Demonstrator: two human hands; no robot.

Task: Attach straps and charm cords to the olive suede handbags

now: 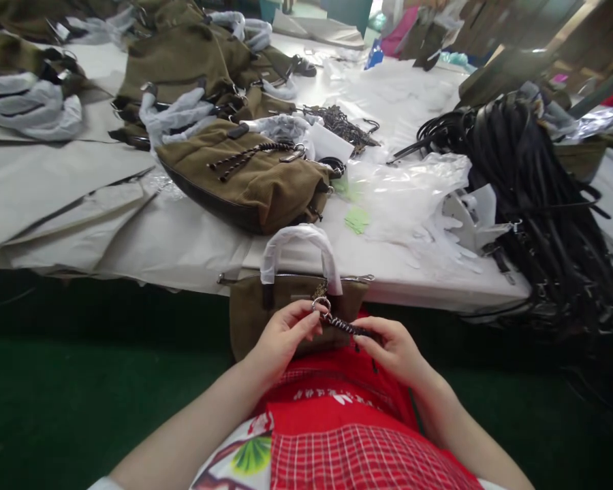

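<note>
An olive handbag (245,309) with a silver zip rests upright against the table's front edge, close to my body. White wrapping covers its arched handle (300,235). In front of the bag, my left hand (289,333) pinches a silver ring (321,306). A dark braided cord with light flecks (343,325) runs from that ring to the right. My right hand (391,344) holds the cord's other end between thumb and fingers, and loose ends hang below it. Whether the ring is fastened to the bag I cannot tell.
Another olive bag (245,177) with braided cords lies on the paper-covered table (71,184), and more bags are piled behind it. A tangle of dark cords (342,126) sits further back. Black straps (521,156) heap over the right side, near clear plastic (409,184).
</note>
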